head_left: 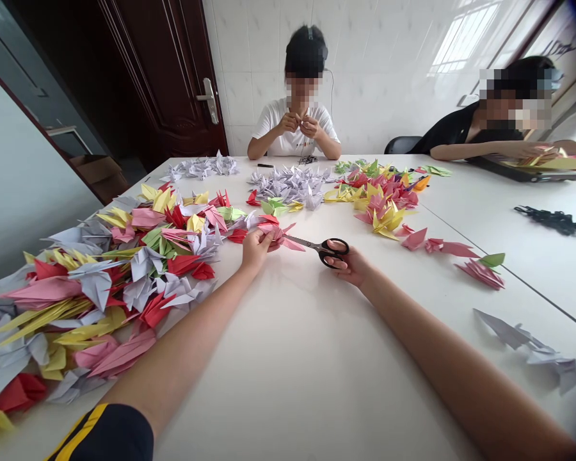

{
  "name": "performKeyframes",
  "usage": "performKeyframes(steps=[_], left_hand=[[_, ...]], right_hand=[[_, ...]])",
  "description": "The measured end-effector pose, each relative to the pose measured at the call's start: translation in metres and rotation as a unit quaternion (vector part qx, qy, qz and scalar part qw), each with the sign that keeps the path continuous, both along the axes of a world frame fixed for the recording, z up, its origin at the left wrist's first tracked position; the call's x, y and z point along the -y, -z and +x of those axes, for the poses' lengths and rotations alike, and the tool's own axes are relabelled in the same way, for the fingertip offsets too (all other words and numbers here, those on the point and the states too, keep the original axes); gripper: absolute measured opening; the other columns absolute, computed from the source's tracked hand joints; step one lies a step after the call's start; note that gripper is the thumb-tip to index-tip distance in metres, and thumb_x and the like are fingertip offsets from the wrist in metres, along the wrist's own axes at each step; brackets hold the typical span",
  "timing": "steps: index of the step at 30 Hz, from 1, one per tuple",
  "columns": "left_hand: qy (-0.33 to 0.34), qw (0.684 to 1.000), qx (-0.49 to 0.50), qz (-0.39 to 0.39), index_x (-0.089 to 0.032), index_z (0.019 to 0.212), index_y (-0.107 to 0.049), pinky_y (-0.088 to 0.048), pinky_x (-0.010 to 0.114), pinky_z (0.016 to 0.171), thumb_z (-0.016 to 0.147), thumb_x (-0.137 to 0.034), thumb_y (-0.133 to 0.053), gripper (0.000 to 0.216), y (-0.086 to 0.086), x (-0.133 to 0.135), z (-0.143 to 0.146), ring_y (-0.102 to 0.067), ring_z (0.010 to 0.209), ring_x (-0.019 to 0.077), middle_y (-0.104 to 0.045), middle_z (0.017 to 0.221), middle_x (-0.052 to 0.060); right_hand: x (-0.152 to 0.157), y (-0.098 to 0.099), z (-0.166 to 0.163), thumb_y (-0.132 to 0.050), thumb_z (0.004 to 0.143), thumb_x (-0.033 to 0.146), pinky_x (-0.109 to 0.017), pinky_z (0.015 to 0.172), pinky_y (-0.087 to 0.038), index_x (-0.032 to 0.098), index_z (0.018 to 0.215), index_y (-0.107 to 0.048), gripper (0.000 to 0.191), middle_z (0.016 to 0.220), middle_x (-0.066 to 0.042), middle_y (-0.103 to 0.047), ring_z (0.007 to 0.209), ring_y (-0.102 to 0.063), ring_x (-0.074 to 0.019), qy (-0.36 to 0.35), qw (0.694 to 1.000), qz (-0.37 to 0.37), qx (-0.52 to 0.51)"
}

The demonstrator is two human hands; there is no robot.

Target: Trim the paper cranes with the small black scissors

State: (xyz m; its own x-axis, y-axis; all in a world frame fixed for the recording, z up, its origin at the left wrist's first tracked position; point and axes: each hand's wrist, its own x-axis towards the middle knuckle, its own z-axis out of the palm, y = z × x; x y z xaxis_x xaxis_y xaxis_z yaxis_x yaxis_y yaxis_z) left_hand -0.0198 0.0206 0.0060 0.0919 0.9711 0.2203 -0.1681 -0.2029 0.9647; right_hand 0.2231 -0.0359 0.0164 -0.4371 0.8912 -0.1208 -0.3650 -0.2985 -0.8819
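Note:
Between the fingers of my left hand is a pink folded paper crane, held just above the white table. My right hand grips a pair of scissors by its black handles. The blades point left and meet the crane's paper; whether they cut into it cannot be made out. Close behind my left hand lie red paper cranes. A big heap of cranes in pink, red, yellow, green and pale grey spreads to the left of my left arm.
On the white table, more cranes lie in the middle and a coloured pile at right. A grey crane lies beside my right forearm. Black cord is at far right. Two people sit opposite, one handling paper over a black tray.

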Motion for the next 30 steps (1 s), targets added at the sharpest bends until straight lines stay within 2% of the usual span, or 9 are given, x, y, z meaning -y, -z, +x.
performKeyframes(steps=[4,12,17,23,30], left_hand=[[0.004,1.0,0.018,-0.01,-0.013,0.079,-0.066,-0.062,0.046,0.084,0.059,-0.064,-0.082,0.058,-0.002,0.001,0.001,-0.072,0.075,0.0227,-0.071,0.076,0.007],[0.008,1.0,0.008,-0.002,-0.012,0.084,-0.068,-0.061,0.041,0.083,0.064,-0.057,-0.083,0.051,-0.002,0.001,0.0,-0.07,0.077,0.0202,-0.07,0.08,0.006],[-0.029,0.999,0.021,-0.018,-0.013,0.083,-0.069,-0.062,0.038,0.077,0.06,-0.058,-0.084,0.052,-0.001,-0.003,-0.002,-0.067,0.071,0.0172,-0.067,0.076,0.003],[-0.038,0.998,0.03,-0.033,-0.014,0.081,-0.068,-0.061,0.037,0.075,0.061,-0.056,-0.083,0.049,-0.001,-0.004,-0.004,-0.063,0.065,0.0143,-0.064,0.071,0.001],[-0.045,0.998,0.035,-0.029,-0.014,0.083,-0.068,-0.061,0.039,0.08,0.064,-0.055,-0.082,0.047,-0.001,-0.003,-0.004,-0.065,0.072,0.0164,-0.065,0.074,0.002]], right_hand=[[0.0,0.001,0.0,-0.082,0.069,0.048,-0.01,0.025,-0.02,0.019,0.066,-0.045,0.047,0.055,0.005,-0.053,0.034,-0.017,-0.0007,-0.007,1.0,-0.003,0.003],[0.002,0.0,-0.002,-0.081,0.067,0.044,-0.011,0.027,-0.018,0.019,0.063,-0.049,0.042,0.054,0.003,-0.055,0.035,-0.017,-0.0011,0.018,1.0,0.009,-0.005],[0.002,0.002,0.003,-0.079,0.069,0.044,-0.013,0.027,-0.017,0.02,0.063,-0.045,0.042,0.053,0.004,-0.054,0.034,-0.019,-0.0017,0.016,0.999,0.031,-0.008],[-0.001,0.002,0.009,-0.081,0.066,0.046,-0.013,0.027,-0.02,0.018,0.061,-0.049,0.043,0.052,0.003,-0.053,0.033,-0.021,-0.0014,0.059,0.997,0.043,-0.004],[-0.001,0.001,0.009,-0.079,0.069,0.044,-0.014,0.026,-0.018,0.018,0.061,-0.05,0.04,0.053,0.003,-0.054,0.033,-0.022,-0.0019,0.027,0.998,0.046,0.028]])
